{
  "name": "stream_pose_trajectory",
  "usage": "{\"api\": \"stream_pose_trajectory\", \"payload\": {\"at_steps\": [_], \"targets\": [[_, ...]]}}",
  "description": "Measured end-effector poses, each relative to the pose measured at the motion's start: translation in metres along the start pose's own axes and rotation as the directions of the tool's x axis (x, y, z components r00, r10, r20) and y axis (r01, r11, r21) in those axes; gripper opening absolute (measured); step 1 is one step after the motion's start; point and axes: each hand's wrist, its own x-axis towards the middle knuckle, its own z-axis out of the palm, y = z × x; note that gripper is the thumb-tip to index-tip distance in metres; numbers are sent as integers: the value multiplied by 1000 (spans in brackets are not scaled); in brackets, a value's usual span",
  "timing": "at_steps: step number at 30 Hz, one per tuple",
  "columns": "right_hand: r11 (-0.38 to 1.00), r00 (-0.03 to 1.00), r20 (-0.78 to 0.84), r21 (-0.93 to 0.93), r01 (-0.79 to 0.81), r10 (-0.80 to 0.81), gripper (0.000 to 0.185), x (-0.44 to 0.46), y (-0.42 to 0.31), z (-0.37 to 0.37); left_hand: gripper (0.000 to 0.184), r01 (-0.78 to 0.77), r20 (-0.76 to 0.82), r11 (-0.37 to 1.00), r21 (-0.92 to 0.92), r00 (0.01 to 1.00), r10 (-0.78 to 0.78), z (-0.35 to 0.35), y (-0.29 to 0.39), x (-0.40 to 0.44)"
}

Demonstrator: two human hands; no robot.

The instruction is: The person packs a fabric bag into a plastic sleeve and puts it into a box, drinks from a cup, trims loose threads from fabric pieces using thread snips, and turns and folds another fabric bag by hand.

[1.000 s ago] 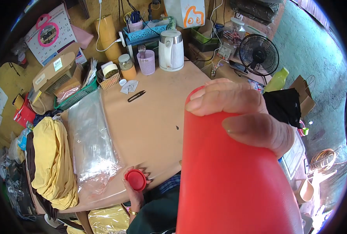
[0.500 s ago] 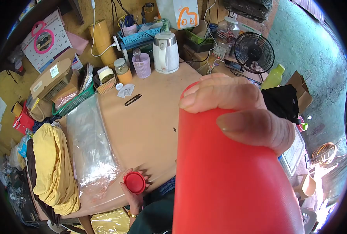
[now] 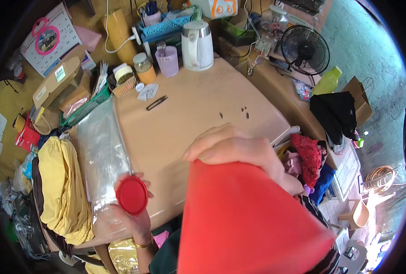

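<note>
One kettle [image 3: 198,47] beyond red object [image 3: 244,223]

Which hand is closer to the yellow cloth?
Left. The left hand is by the plastic beside the yellow cloth; the right hand is farther right, on the red thing.

Large red object [image 3: 244,219], separate round red lid [image 3: 132,195]

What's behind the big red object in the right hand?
Tan tabletop shows left of the red object, striped fabric right of it. Whatever sits directly behind is covered.
</note>
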Motion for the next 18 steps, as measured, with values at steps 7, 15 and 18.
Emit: {"api": "stream_pose_trajectory", "payload": {"at_steps": [7, 15, 18], "targets": [[799, 803, 155, 105, -593, 575, 81, -62, 19, 39, 100, -312, 205, 878, 364, 946, 251, 70, 89, 27], [460, 640, 100, 612, -643, 762, 84, -141, 95, 85, 87, -631, 658, 282, 723, 753, -1, 100, 65, 44], [552, 676, 60, 526, -647, 734, 86, -150, 108, 90, 86, -617, 652, 283, 734, 757, -38, 101, 49, 45]]}}
